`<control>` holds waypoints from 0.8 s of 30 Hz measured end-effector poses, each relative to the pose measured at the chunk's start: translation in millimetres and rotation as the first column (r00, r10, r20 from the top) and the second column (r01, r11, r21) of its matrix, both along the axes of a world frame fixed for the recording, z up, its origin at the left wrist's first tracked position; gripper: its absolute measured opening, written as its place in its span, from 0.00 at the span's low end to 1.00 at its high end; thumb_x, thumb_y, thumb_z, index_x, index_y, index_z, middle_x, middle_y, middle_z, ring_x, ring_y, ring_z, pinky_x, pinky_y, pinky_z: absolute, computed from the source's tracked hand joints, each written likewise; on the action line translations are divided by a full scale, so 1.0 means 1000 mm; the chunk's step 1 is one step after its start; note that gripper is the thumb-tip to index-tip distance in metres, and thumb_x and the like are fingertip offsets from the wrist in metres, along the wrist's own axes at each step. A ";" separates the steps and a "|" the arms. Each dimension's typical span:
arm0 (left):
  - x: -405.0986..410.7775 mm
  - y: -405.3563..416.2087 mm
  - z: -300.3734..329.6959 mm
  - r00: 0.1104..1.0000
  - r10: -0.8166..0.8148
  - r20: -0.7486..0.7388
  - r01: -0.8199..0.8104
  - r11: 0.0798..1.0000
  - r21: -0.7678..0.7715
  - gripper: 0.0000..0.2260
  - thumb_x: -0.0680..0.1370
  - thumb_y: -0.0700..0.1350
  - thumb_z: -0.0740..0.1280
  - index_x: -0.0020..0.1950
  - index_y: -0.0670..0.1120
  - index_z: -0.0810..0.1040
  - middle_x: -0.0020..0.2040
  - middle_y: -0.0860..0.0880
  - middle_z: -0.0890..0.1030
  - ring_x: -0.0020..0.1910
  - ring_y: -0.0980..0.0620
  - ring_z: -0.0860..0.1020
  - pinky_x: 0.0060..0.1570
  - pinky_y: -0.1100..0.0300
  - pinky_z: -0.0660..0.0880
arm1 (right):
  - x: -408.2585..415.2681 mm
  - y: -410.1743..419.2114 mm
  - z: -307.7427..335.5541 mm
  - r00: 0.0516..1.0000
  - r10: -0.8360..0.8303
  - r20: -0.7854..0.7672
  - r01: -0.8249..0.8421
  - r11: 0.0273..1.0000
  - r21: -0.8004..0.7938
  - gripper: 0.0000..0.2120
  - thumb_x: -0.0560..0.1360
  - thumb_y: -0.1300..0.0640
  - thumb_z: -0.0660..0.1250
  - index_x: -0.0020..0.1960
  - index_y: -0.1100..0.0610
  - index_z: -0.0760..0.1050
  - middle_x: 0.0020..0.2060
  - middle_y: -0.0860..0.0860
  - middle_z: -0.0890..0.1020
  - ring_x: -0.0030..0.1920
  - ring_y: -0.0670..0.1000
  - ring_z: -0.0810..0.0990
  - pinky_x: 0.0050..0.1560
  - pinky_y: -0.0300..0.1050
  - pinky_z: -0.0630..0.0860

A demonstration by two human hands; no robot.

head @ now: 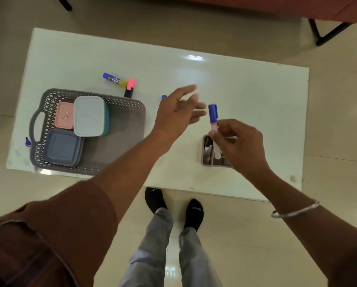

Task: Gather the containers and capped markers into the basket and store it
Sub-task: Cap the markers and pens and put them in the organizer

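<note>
A grey perforated basket (130, 121) sits at the table's left, holding a pink lidded box (64, 115), a white-lidded teal box (89, 116) and a blue-grey box (61, 147). My right hand (238, 145) pinches a white marker with a blue cap (213, 118), held upright above a small mauve open container (206, 156) with pens in it. My left hand (178, 111) hovers beside the marker, fingers spread and blurred, holding nothing. A blue and yellow marker (113, 79) and a pink-capped dark marker (129, 88) lie behind the basket.
The white table (256, 90) stands on a tiled floor. A blue cap or marker end (163, 97) peeks out behind my left hand. Another small blue item (27, 141) lies by the basket's left handle. My feet in black socks (173, 206) are at the near edge.
</note>
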State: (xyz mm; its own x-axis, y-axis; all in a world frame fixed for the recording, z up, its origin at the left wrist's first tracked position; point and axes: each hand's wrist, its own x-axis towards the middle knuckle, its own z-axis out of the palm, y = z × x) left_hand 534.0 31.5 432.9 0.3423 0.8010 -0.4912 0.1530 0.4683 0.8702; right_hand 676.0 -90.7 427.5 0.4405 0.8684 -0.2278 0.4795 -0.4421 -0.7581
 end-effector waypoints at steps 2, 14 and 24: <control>-0.015 -0.027 -0.017 0.988 0.054 -0.146 -0.062 0.997 -0.053 0.13 0.86 0.44 0.62 0.71 0.47 0.76 0.54 0.43 0.87 0.50 0.49 0.88 0.56 0.53 0.84 | -0.002 -0.025 -0.011 1.000 0.015 -0.020 -0.015 0.999 -0.031 0.06 0.77 0.56 0.76 0.54 0.53 0.85 0.42 0.41 0.86 0.43 0.40 0.86 0.46 0.30 0.81; -0.048 -0.113 -0.043 0.911 0.115 -0.396 -0.173 0.978 -0.116 0.11 0.85 0.41 0.61 0.64 0.46 0.80 0.50 0.48 0.87 0.45 0.51 0.88 0.53 0.53 0.84 | -0.011 -0.063 -0.059 0.973 0.163 0.161 -0.117 0.958 -0.262 0.04 0.80 0.51 0.70 0.52 0.50 0.81 0.43 0.46 0.85 0.42 0.50 0.83 0.42 0.47 0.82; -0.085 -0.094 -0.035 0.903 0.130 -0.410 -0.165 0.985 -0.049 0.09 0.85 0.45 0.64 0.61 0.47 0.82 0.49 0.48 0.87 0.43 0.53 0.87 0.50 0.58 0.83 | -0.017 -0.041 -0.037 0.940 0.110 0.322 -0.126 0.992 0.030 0.06 0.72 0.59 0.77 0.47 0.52 0.82 0.42 0.45 0.79 0.42 0.41 0.68 0.34 0.30 0.64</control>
State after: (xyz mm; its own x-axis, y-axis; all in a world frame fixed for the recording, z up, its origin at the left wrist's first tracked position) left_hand 449.1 -62.3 398.3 -0.0179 0.7787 -0.6271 0.4068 0.5786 0.7069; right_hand 659.4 -131.4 390.4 0.3770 0.9250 -0.0478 0.7461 -0.3339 -0.5760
